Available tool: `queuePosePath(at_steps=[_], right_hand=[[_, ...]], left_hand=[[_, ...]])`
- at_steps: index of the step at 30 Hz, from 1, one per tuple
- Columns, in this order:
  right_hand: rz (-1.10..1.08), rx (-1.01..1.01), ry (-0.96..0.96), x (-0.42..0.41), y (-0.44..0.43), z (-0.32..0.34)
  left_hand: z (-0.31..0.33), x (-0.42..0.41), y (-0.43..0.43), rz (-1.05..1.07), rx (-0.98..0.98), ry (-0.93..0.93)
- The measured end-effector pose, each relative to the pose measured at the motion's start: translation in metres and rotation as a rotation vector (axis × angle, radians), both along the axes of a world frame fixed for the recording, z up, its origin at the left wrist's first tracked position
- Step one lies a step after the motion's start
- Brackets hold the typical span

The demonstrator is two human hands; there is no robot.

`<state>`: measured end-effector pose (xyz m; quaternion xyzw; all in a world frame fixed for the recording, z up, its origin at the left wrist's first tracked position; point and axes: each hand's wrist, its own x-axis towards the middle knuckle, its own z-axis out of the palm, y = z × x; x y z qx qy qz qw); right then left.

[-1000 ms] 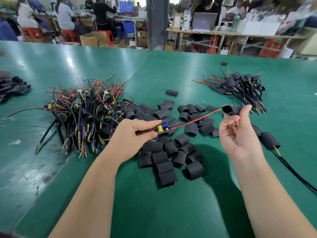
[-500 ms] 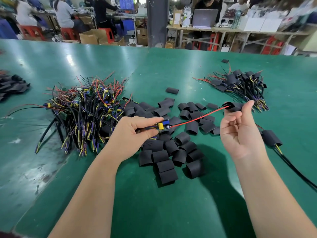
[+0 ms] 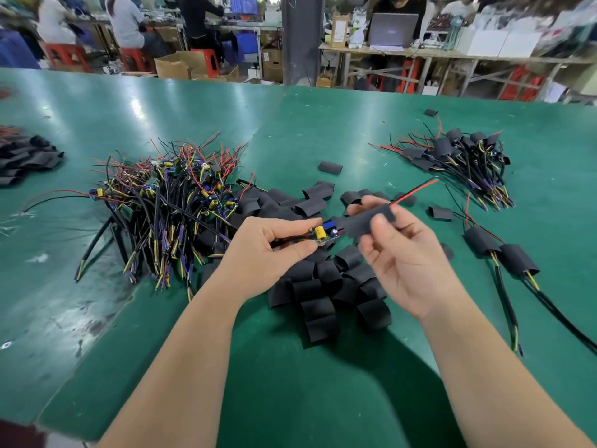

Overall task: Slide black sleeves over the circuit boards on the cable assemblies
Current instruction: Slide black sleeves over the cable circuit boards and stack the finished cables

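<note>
Sliding down the red wire (image 3: 415, 190), the sleeve (image 3: 365, 221) has travelled from the wire's far tip, where the right hand (image 3: 403, 263) held it a second ago, almost to the board (image 3: 324, 232). Its near mouth now meets the board's end, but the yellow capacitor and blue part are still bare. By my reading this piece is mid-step: threaded, not yet covered.

The sleeve is a short matt black tube, pressed rather flat, with the wire poking out of its far end. The right thumb and fingertips pinch it, and the other fingers are loosely spread. The left hand (image 3: 268, 253) pinches the board's cable end between thumb and forefinger, its other fingers curled under. Both hands hold the piece above the middle of the desk (image 3: 290, 399), over a heap of loose sleeves (image 3: 326, 286).

As for the whole job, a small bundle of sleeved cables (image 3: 458, 156) lies toward the far right corner, and two more (image 3: 504, 253) lie near the right edge. A much larger tangle of bare boards (image 3: 168, 205) waits left of centre, so most seems left to do. A dark pile (image 3: 26, 160) sits at the left edge.
</note>
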<state>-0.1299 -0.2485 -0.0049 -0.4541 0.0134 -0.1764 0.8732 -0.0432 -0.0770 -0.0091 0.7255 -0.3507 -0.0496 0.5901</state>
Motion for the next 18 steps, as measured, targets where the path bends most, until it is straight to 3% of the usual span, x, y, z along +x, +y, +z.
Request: queuePosePath(at_steps=[13, 18], right_hand=[[0.007, -0.071, 0.030, 0.0007, 0.0057, -0.0050], [0.043, -0.260, 0.053, -0.0007, -0.0009, -0.0057]], left_hand=[[0.0039, -0.0026, -0.0013, -0.075, -0.056, 0.041], [0.0054, -0.0013, 0.0010, -0.092, -0.059, 0.082]])
